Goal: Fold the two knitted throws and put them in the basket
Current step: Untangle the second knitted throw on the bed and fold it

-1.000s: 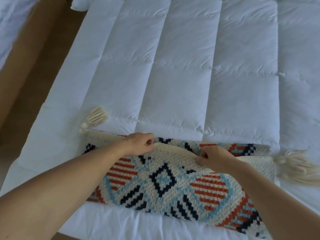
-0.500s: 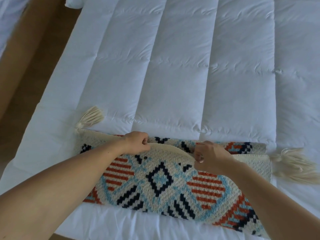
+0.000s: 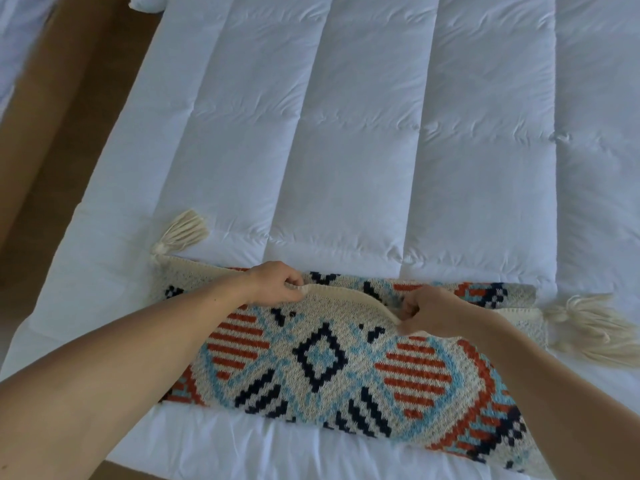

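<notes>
While both hands work the same cream border (image 3: 346, 298), left hand (image 3: 277, 284) pinches it between thumb and curled fingers, and right hand (image 3: 429, 308) pinches it too, with the fingers curled under the hem. The border arches up slack between the two pinches, so the top layer is lifted off the layer under it and not lying flat.

The patterned throw (image 3: 322, 362) is partly folded into a long band. Its patterned face lies up on the wrist side of the grips, and another patterned layer shows just beyond the knuckles. It lies on white quilted bedding (image 3: 346, 133), which stretches away past the fingertips.

Judgement: the grips sit close together near mid-length so the edge can be carried and lined up with the far edge. Holding the hem rather than the body gives more control of a floppy knit.

The left tassel (image 3: 183, 230) lies outboard of the left hand and beyond it. The right tassel bunch (image 3: 588, 327) lies outboard of the right hand, well apart from the grip. Both ends are unheld, so they may drag or skew when the edge moves.

The fold step is in progress on this one throw. The second throw and basket are not in view, so most of the task looks left to do. Brown floor (image 3: 52, 133) shows far outboard of the left forearm. Likely next: lay the border down square, smooth it, and fold again.
</notes>
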The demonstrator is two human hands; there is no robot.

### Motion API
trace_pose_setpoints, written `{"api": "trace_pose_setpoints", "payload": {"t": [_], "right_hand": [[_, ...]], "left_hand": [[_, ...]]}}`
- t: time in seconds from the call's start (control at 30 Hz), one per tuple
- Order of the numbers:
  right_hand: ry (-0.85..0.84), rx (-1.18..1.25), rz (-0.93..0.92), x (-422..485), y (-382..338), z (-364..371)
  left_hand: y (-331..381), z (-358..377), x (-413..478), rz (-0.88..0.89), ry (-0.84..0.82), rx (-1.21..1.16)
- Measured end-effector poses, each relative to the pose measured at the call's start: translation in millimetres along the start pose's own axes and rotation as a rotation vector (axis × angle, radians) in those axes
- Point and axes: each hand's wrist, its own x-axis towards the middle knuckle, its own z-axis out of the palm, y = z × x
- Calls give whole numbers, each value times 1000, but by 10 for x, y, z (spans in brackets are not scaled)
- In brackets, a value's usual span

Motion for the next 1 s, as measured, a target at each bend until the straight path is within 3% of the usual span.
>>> {"api": "trace_pose_setpoints", "payload": {"t": [0.07,0.4,0.63,0.77,0.87,1.0], "right_hand": [[-44,42,11,-7,-23,-28],[92,-32,82,94,-12,-79],[442,-95,32,21,-25,-109],[551,-101,-35,77,-75,-119],[643,-116,-63,152,-131,-131],[560,-229,37,201,-63,-43]], "left_hand": [[1,-9,7,-3,-14,-21],[-64,36,50,7,64,35],[-117,68,49,-10,296,-43],[-172,73,56,-52,350,-131],[-173,42,65,-84,366,-19],[-136,33,37,-126,374,245]]}}
